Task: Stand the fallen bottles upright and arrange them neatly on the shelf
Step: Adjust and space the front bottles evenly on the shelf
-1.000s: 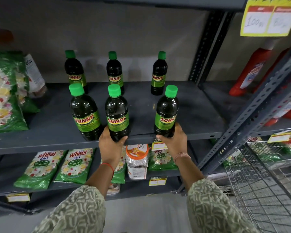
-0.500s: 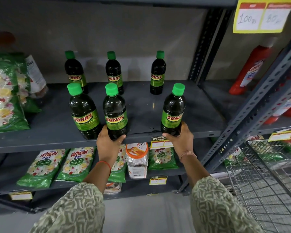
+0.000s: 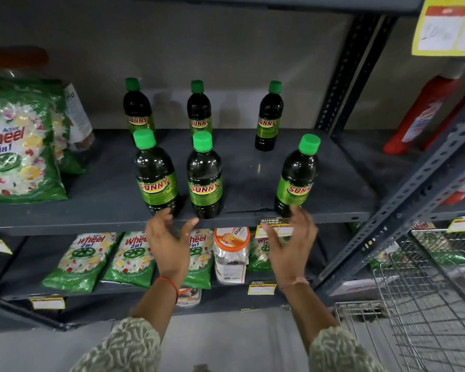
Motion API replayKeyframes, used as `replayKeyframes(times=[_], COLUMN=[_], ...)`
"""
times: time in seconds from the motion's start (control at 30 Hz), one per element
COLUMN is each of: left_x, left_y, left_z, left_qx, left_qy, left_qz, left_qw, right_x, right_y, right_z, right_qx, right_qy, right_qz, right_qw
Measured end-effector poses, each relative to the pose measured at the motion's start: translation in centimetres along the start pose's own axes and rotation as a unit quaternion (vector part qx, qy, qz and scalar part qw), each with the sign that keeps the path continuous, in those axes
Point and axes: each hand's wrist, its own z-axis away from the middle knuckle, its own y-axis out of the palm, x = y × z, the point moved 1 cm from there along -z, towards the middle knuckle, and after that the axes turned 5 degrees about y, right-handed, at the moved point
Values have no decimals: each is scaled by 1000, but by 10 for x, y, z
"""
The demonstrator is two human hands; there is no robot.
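Observation:
Several dark bottles with green caps and "SUNNY" labels stand upright on the grey shelf (image 3: pixel 253 183) in two rows. The front row has a left bottle (image 3: pixel 155 175), a middle bottle (image 3: pixel 204 178) and a right bottle (image 3: pixel 297 178). Behind them stand a back-left bottle (image 3: pixel 138 107), a back-middle bottle (image 3: pixel 199 108) and a back-right bottle (image 3: pixel 269 116). My left hand (image 3: pixel 168 242) hovers open just below the front middle bottle, holding nothing. My right hand (image 3: pixel 293 245) is open below the front right bottle, apart from it.
Green "Wheel" detergent bags (image 3: pixel 19 146) lean at the shelf's left end, and more bags (image 3: pixel 83 259) lie on the shelf below beside a clear jar (image 3: pixel 231 253). Red bottles (image 3: pixel 424 116) stand in the right bay. A wire basket (image 3: pixel 438 296) sits at lower right.
Both hands have let go of the front middle and front right bottles and drawn back below the shelf edge. The right bottle now stands further right.

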Motion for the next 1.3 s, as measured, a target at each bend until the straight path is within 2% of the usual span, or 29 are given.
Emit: replayKeyframes(times=[0.07, 0.13, 0.2, 0.3, 0.5, 0.83, 1.3], left_x=[5, 13, 20, 30, 38, 61, 75], left_y=[-10, -14, -14, -13, -18, -60, -87], left_z=[-8, -24, -39, -51, -57, -84, -93], left_qx=[-36, -12, 27, 58, 49, 19, 27], left_qy=[-11, -29, -33, -15, -19, -32, -29], left_qz=[-12, -22, -41, -65, -41, -53, -66], left_qw=[999, 999, 998, 996, 998, 998, 997], right_x=[21, 39, 49, 56, 53, 52, 54], right_y=[25, 52, 76, 96, 105, 108, 108], right_z=[6, 0, -9, -16, -13, -9, -7], right_qx=[127, 263, 307, 299, 246, 236, 233], right_qy=[12, 53, 74, 76, 72, 81, 84], right_qz=[-12, -23, -17, 10, 44, 45, 57], right_qw=[992, 963, 949, 951, 966, 967, 967])
